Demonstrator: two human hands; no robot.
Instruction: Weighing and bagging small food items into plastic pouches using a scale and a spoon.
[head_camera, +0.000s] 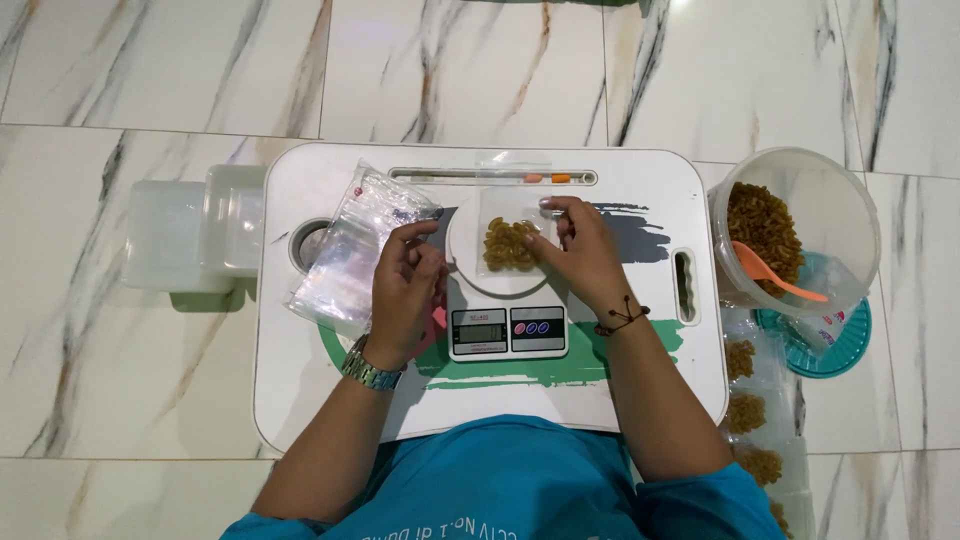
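The right hand (583, 252) is pinching the edge of a clear bag (512, 238) of pasta lying on the scale (505, 300). The left hand (405, 290) is curling beside the scale; whether it is gripping anything cannot be told. Empty bags (350, 250) are lying on the tray (300, 390). Judging by this, weighing is under way; the next move calls for steadying the bag's mouth.

Clear glossy plastic bag (512, 222), metal wristwatch (370, 372)
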